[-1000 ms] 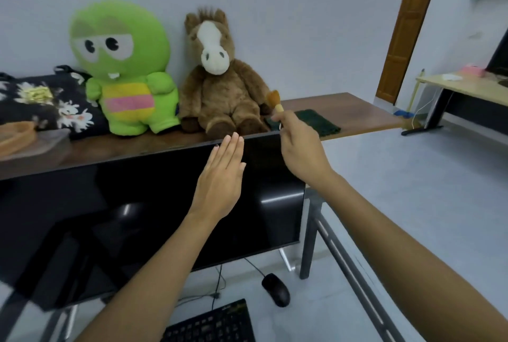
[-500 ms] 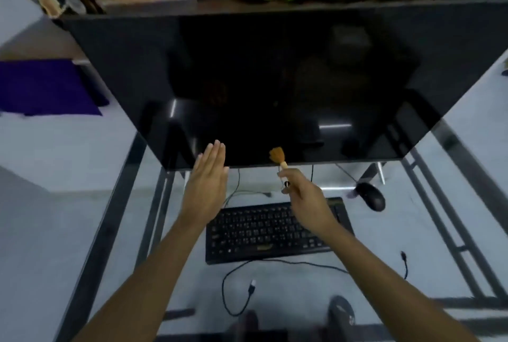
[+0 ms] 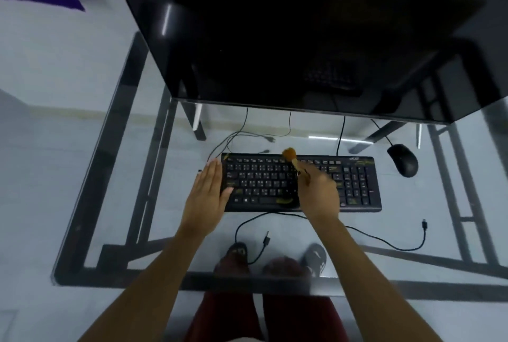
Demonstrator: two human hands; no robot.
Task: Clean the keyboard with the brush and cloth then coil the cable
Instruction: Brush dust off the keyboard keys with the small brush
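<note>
A black keyboard (image 3: 354,182) lies on the glass desk (image 3: 123,165), with yellowish specks on several keys. My right hand (image 3: 320,194) hovers over the keyboard's middle, shut on a small brush (image 3: 292,156) whose brown bristles point up toward the top key row. Flat and open, my left hand (image 3: 207,196) rests at the keyboard's left end, fingers together. The keyboard's black cable (image 3: 395,244) runs loose along the desk front, its plug (image 3: 424,223) at the right. The cloth is not in sight.
A large black monitor (image 3: 288,28) overhangs the back of the desk. A black mouse (image 3: 402,159) sits right of the keyboard. Thin cables (image 3: 247,135) trail behind the keyboard. My legs and shoes (image 3: 314,257) show through the glass.
My view swung down from the shelf with plush toys to the desk. Both hands came down onto the keyboard, the right still holding the brush.
</note>
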